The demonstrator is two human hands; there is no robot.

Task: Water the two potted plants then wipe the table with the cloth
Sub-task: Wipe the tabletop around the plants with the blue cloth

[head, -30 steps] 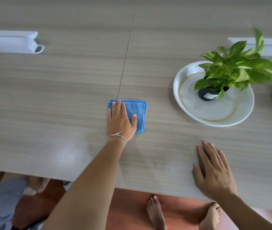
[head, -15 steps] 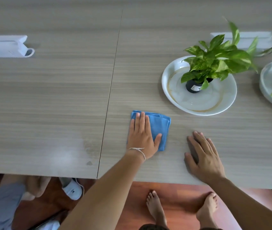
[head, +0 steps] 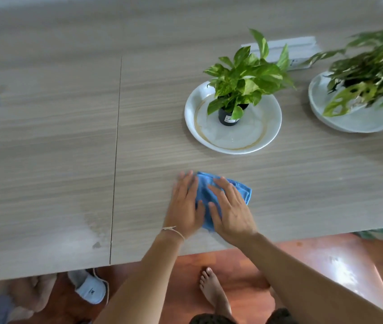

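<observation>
text: none legible | pot [head: 229, 116] label: blurred | slipper [head: 90, 289] mark: too small

I'd say home or casual office: long wood-grain table [head: 45, 160], houseplants on plates [head: 232, 146], slipper [head: 90, 288] and bare foot [head: 213, 291] on reddish wood floor [head: 326, 265].
</observation>
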